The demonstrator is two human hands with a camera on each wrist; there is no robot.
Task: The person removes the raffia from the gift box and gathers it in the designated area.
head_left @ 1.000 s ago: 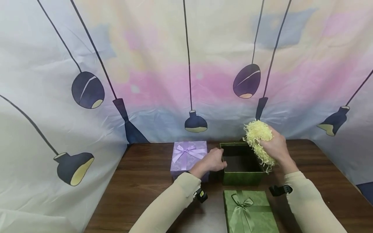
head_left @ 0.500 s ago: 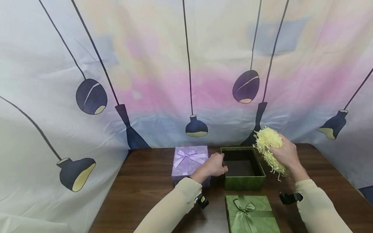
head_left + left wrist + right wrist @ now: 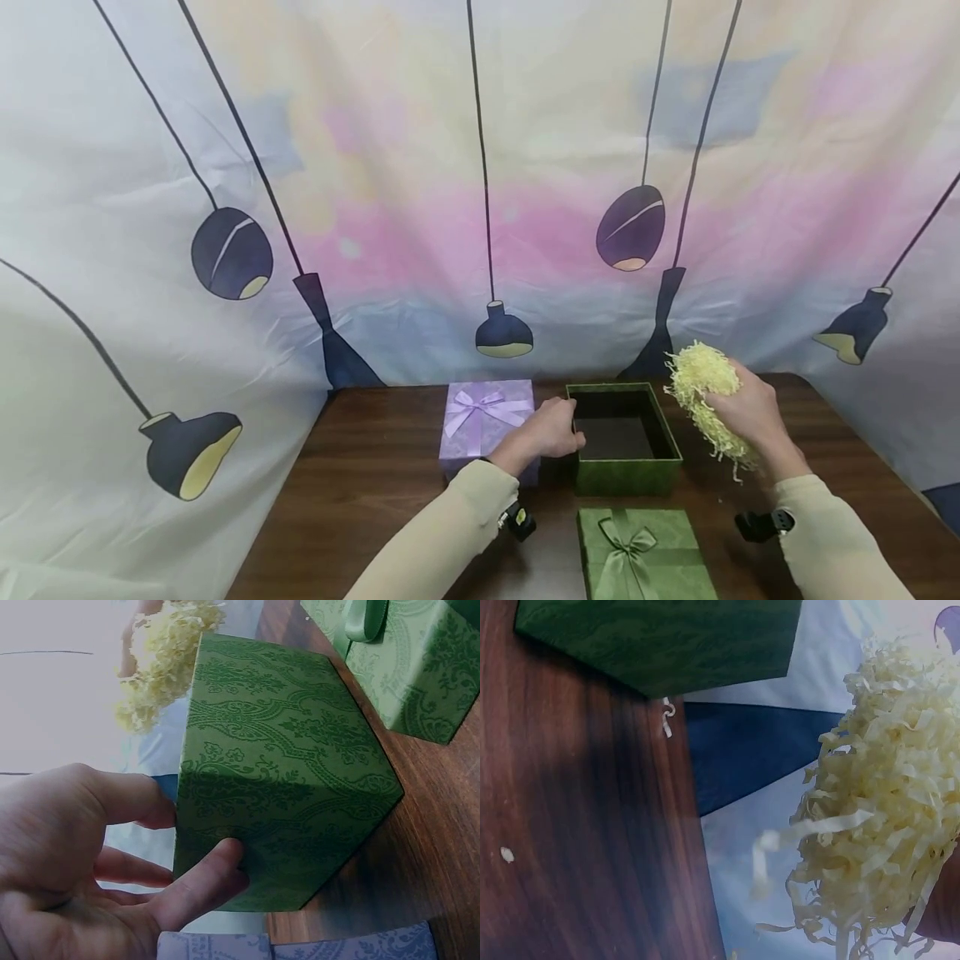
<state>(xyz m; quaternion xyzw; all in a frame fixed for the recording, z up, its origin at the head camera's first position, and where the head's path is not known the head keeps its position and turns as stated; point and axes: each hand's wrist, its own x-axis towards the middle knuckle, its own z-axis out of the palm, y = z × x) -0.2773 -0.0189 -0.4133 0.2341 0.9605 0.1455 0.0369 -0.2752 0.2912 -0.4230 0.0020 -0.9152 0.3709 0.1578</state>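
A green patterned gift box (image 3: 628,477) stands uncovered on the table, dark inside. At its left wall is my left hand (image 3: 546,429); in the left wrist view the thumb (image 3: 206,881) lies against the outer face and the other fingers reach the rim, pinching the wall. My right hand (image 3: 753,408) grips a bunch of pale yellow shredded paper (image 3: 708,379), held up to the right of the box and apart from it. Loose strands dangle from the bunch (image 3: 885,787) in the right wrist view, where most of the hand is hidden.
The green lid (image 3: 648,554) with a ribbon bow lies in front of the box. A closed purple gift box (image 3: 480,417) with a bow stands to the left. Small paper scraps (image 3: 667,718) lie on the wooden table (image 3: 360,483). A lamp-print curtain (image 3: 405,250) hangs behind.
My right hand has moved right and nearer with the shredded paper, from over the box's right edge to beside it. The left hand stays at the left wall. The view has tilted slightly upward.
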